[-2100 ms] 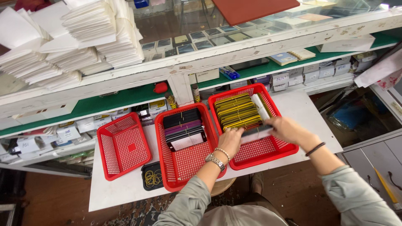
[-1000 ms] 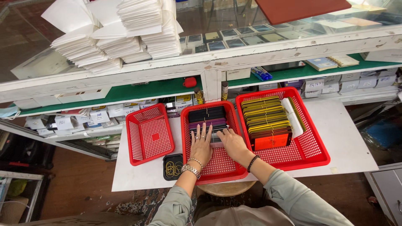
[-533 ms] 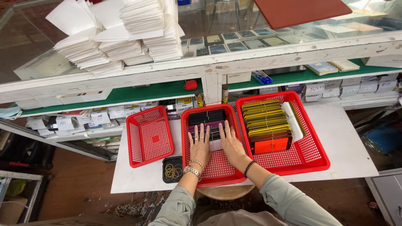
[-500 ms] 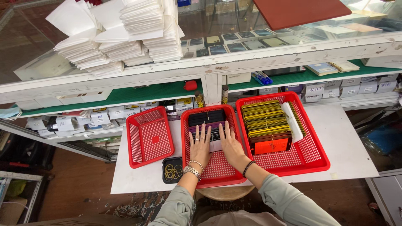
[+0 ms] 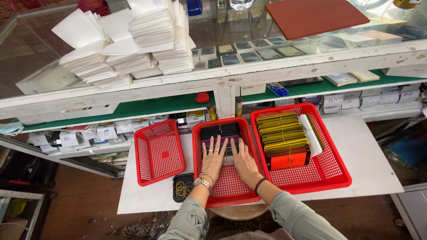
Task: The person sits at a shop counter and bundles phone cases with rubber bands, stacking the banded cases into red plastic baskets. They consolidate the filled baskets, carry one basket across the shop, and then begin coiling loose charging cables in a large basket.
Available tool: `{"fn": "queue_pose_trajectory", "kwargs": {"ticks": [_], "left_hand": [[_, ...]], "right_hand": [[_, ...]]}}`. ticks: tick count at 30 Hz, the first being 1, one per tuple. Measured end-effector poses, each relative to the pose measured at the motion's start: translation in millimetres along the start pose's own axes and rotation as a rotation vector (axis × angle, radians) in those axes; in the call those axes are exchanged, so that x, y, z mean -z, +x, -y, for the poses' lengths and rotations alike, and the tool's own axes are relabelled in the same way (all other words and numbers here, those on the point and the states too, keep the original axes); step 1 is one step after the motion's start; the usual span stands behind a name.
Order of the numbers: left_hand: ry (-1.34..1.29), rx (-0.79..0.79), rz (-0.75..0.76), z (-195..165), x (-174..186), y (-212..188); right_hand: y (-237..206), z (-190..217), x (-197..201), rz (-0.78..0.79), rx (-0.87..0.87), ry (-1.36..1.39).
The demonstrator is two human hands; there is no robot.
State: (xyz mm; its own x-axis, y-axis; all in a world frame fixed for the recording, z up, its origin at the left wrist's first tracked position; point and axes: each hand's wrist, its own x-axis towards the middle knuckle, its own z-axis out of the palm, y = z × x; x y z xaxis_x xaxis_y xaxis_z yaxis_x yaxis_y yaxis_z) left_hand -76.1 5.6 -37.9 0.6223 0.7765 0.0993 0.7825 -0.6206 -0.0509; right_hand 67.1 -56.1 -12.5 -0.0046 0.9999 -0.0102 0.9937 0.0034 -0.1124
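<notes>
a white surface (image 5: 373, 151) is seen carrying three red baskets side by side. the right basket (image 5: 331, 171) is filled with a row of yellow-edged bundles (image 5: 282, 135); the left basket (image 5: 153, 169) lies beside a small black tray of rubber bands (image 5: 182, 189). in the middle basket (image 5: 222, 193), dark flat packs (image 5: 220, 132) are pressed down by both hands — left hand (image 5: 213, 158) and right hand (image 5: 243, 161), fingers spread flat, nothing pinched.

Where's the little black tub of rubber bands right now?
In the head view, the black tub sits on the white table, just left of the left hand and wrist, between the empty basket and middle basket.
</notes>
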Motion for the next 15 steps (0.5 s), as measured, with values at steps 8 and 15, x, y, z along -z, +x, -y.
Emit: {"fn": "queue_pose_trajectory", "kwargs": {"ticks": [8, 15], "left_hand": [[-0.273, 0.104, 0.433, -2, 65, 3], [-0.601, 0.007, -0.053, -52, 59, 40]], "right_hand": [[-4, -62, 41, -0.344, 0.056, 0.686], [-32, -213, 60, -0.443, -0.524, 0.158]]}}
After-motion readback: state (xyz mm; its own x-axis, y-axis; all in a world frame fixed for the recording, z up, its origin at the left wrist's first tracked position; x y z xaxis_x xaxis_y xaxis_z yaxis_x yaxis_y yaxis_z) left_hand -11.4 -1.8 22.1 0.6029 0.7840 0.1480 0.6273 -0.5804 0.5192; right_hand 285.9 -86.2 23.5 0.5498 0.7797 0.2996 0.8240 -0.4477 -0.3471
